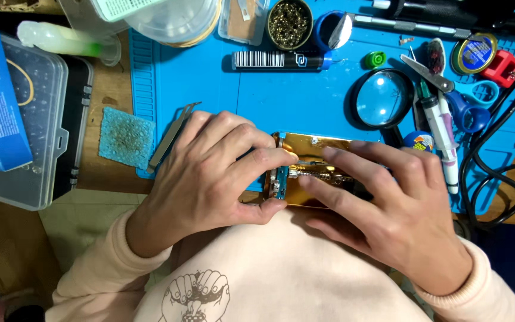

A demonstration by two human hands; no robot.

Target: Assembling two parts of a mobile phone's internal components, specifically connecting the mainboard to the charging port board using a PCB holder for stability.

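Left hand [210, 173] and right hand [388, 203] are gripping an opened gold phone [314, 146] over the blue mat [281, 95]; finger pressure is likely risking damage to the exposed small circuit board [281, 182].

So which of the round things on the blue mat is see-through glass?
The magnifying glass, black-rimmed, lying just above the right hand. The round tin holds brass bits, and the small green cap is opaque.
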